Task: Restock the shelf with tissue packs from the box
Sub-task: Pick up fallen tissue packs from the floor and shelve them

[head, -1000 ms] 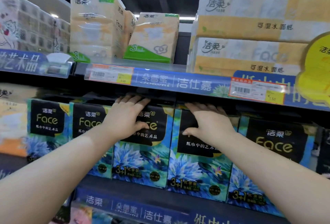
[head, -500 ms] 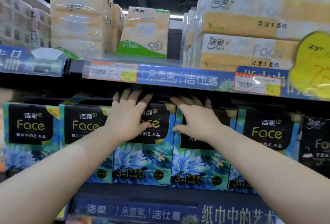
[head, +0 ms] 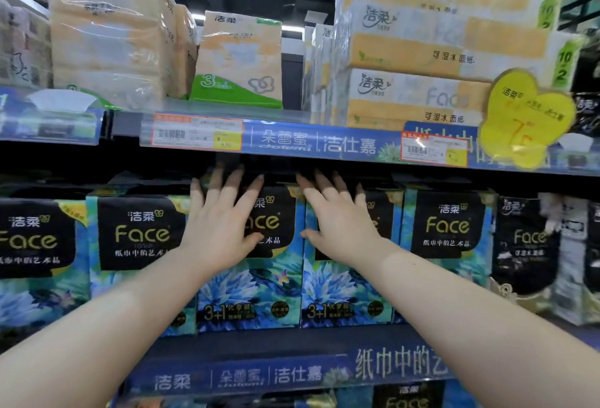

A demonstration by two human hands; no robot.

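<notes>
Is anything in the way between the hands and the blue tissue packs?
No. The left hand lies flat on one blue pack, the right hand on the next pack. Nothing sits between.

Under my fingers (head: pixel 233 193) the blue tissue packs (head: pixel 246 287) wear glossy, smooth plastic film. Just above them, the shelf rail (head: pixel 285 143) is shiny clear plastic over paper price tags (head: pixel 198 133).

A yellow flower-shaped promo sign (head: pixel 526 118) hangs beside an orange-framed price tag (head: pixel 433 149).
</notes>
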